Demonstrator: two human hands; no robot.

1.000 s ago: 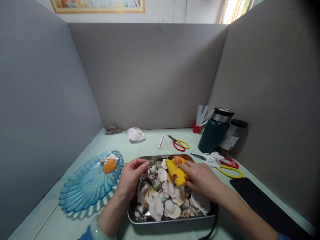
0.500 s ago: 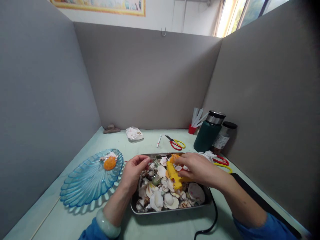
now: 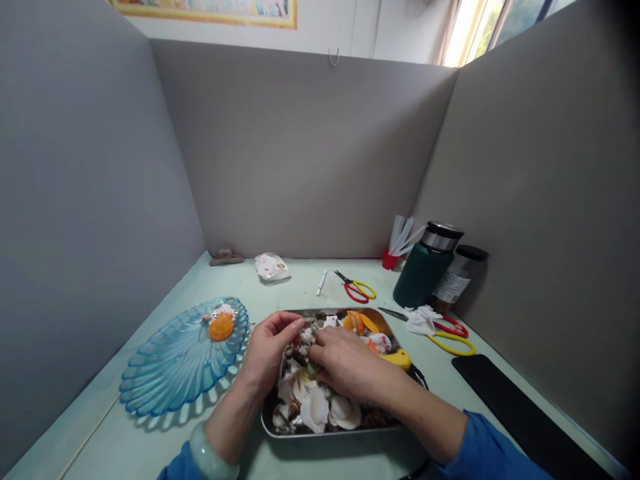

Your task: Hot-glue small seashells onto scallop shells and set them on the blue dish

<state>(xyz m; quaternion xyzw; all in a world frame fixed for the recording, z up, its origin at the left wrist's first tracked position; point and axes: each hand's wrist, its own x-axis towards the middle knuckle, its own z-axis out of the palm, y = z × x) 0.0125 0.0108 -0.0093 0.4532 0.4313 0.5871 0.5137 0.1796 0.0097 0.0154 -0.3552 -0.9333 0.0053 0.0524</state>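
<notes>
My left hand (image 3: 270, 350) is at the left rim of a metal tray (image 3: 330, 436), thumb and forefinger pinched together; what is between them is too small to make out. Over the middle of the tray lies my right hand (image 3: 350, 363), its fingers curled down among the seashells (image 3: 315, 410), with the tips partly hidden. A yellow glue gun (image 3: 397, 360) rests on the shells at the tray's right side, largely covered by my right hand and forearm. Orange shells (image 3: 354, 322) show at the tray's far side.
Left of the tray stands a blue scalloped glass dish (image 3: 175, 367) holding an orange shell (image 3: 221, 327). Behind are a white packet (image 3: 273, 267), a marker (image 3: 321, 283) and scissors (image 3: 356, 288). To the right are larger scissors (image 3: 453, 341), crumpled tissue (image 3: 423, 320), a green bottle (image 3: 427, 267) and a black slab (image 3: 520, 407).
My right hand has let go of the yellow glue gun, left it at the tray's right side and moved left into the shells. My left hand keeps its pinch in place.
</notes>
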